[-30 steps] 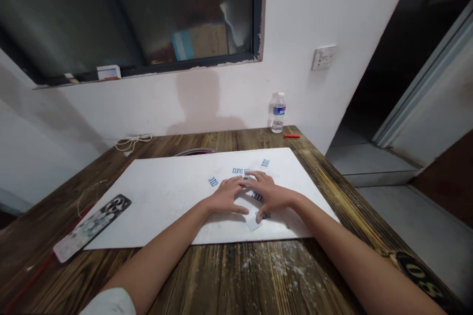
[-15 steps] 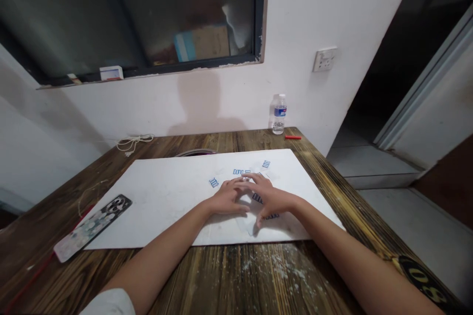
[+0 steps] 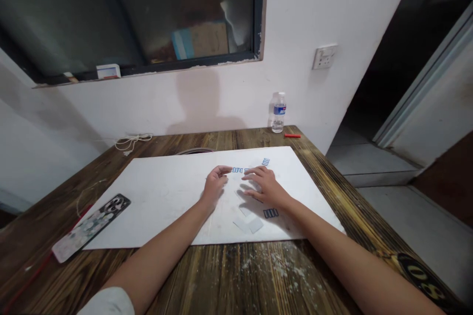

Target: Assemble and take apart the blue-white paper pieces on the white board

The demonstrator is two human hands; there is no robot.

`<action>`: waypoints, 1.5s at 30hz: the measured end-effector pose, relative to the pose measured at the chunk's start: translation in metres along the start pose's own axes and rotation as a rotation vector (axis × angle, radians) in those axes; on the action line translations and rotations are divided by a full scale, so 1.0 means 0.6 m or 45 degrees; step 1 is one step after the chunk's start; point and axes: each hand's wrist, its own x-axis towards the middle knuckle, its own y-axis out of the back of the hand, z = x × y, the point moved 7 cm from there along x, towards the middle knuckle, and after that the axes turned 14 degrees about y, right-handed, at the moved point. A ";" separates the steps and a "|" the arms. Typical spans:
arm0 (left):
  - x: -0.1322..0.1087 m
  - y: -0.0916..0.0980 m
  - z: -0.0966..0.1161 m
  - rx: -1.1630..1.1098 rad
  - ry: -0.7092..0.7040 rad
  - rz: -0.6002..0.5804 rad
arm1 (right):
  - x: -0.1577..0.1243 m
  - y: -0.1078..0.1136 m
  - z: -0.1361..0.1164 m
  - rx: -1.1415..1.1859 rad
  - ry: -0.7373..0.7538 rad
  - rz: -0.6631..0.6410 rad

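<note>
On the white board (image 3: 162,197) lie several small pale pieces with blue bar-like marks. My left hand (image 3: 215,182) rests at the left of the group, fingers curved and thumb apart, its fingertips beside one blue-marked piece (image 3: 237,170). My right hand (image 3: 265,184) spreads its fingers over the middle of the group and partly hides some pieces. Another blue-marked piece (image 3: 270,213) shows below the right wrist, and one more blue-marked piece (image 3: 265,162) lies beyond the fingers. Plain pale pieces (image 3: 254,225) sit near the board's front edge. Nothing is visibly held.
A phone in a patterned case (image 3: 92,229) lies across the board's left edge. At the back stand a water bottle (image 3: 279,113) and a red pen-like stick (image 3: 292,136). A white cable (image 3: 131,142) is coiled at the back left of the wooden table (image 3: 221,275).
My hands have moved apart: the left has shifted left, and the right has lifted its thumb away from the front pieces. Plain pale pieces now show near the front edge.
</note>
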 end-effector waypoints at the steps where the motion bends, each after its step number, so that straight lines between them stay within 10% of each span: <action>1: 0.002 0.009 -0.002 0.001 0.007 0.090 | 0.000 -0.005 -0.003 -0.035 0.038 -0.018; 19: -0.026 -0.013 0.012 0.371 -0.053 0.053 | -0.006 -0.036 0.004 -0.054 0.091 -0.195; 25: -0.046 -0.017 0.035 1.128 -0.292 0.362 | -0.011 -0.052 0.002 -0.126 0.104 -0.340; 29: -0.043 -0.030 0.002 1.499 -0.229 0.273 | -0.011 -0.053 0.003 -0.142 0.099 -0.343; 45: -0.101 -0.026 0.028 1.554 -0.283 0.350 | -0.009 -0.048 0.002 -0.141 0.082 -0.219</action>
